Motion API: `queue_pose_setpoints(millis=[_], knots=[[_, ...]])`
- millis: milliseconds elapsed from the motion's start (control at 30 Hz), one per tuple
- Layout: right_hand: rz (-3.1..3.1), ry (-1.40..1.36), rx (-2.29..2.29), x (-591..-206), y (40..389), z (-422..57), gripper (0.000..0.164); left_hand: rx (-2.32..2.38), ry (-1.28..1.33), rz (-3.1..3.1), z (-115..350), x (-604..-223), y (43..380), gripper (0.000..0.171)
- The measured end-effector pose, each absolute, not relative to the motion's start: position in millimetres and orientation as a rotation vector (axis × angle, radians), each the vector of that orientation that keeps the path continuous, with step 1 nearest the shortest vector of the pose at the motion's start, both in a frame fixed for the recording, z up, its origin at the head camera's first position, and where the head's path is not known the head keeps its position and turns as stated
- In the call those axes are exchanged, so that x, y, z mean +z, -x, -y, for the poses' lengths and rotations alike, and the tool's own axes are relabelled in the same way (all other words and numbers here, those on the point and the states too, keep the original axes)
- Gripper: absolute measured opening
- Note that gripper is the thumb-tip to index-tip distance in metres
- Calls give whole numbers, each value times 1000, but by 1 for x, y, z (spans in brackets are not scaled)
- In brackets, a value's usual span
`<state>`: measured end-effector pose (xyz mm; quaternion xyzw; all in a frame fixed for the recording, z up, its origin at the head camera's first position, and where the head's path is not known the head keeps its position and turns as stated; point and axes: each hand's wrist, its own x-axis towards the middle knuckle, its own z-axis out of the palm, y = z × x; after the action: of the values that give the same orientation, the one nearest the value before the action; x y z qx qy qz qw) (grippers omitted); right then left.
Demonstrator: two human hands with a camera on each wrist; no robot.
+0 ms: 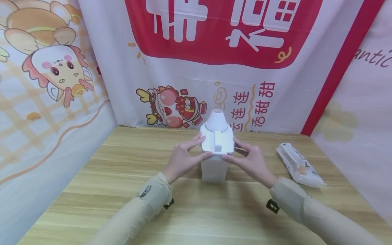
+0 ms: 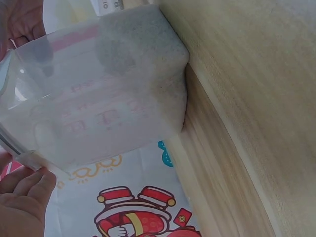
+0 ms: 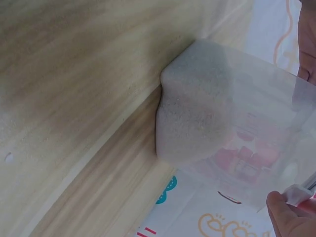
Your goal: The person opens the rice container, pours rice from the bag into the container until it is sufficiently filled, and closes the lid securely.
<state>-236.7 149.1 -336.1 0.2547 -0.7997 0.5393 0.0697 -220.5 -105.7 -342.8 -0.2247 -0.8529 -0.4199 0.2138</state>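
A translucent plastic storage container stands upright on the table, with a white lid on top. From the lid rises a white cone-shaped piece. My left hand grips the lid's left side, thumb at the front edge. On the opposite side my right hand holds the lid likewise, the two thumbs close together. Pale grainy contents fill the lower part of the container, as the right wrist view shows. In the left wrist view, left fingers touch a clip at the lid's edge.
A white plastic packet with dark print lies to the right on the wood-grain table. Printed cloth hangs behind the table, and more patterned cloth covers the left and right sides.
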Motion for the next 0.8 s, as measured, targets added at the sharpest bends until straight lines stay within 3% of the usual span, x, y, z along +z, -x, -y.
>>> queue_pose_setpoints(millis=[467, 800], knots=[[2466, -736, 1570, -338, 249, -150, 85, -1159, 610, 2414, 102, -347, 235, 71], [2630, -777, 1518, -328, 258, -175, 65, -938, 559, 2540, 119, -339, 235, 65]])
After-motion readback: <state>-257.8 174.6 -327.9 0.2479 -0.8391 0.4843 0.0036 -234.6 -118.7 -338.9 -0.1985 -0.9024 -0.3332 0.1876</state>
